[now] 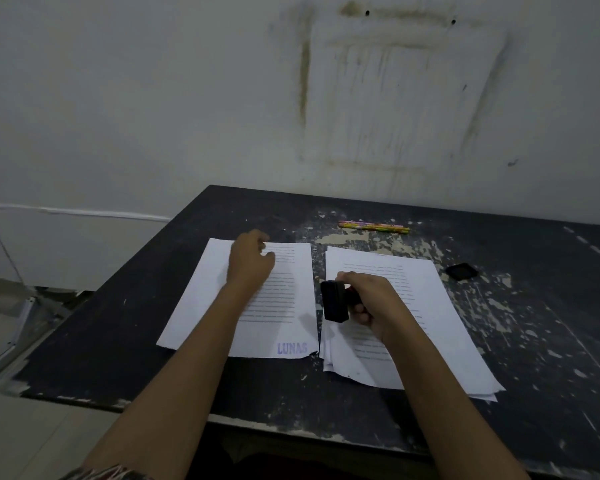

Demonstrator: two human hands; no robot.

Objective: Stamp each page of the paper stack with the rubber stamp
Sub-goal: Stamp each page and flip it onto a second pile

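While left fingers (pixel 262 249) rest loose on the stamped page (pixel 284 327), right fingers (pixel 357 308) clutch the rubber stamp (pixel 334 302).

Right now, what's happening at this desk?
A person is stamping pages. The right hand holds the black rubber stamp above the gap between two piles. The left hand rests on the stamped page, marked LUNAS at its near corner. The paper stack on the right shows no stamp yet.

Dim, flat, greyish light with no glare. Soft shadows fall from the hands (pixel 250 261) toward 7 o'clock on the paper (pixel 284 327). Slight blur softens the printed lines. Wide-angle bending curves the worktop (pixel 534 341) edges toward 3 and 9 o'clock.
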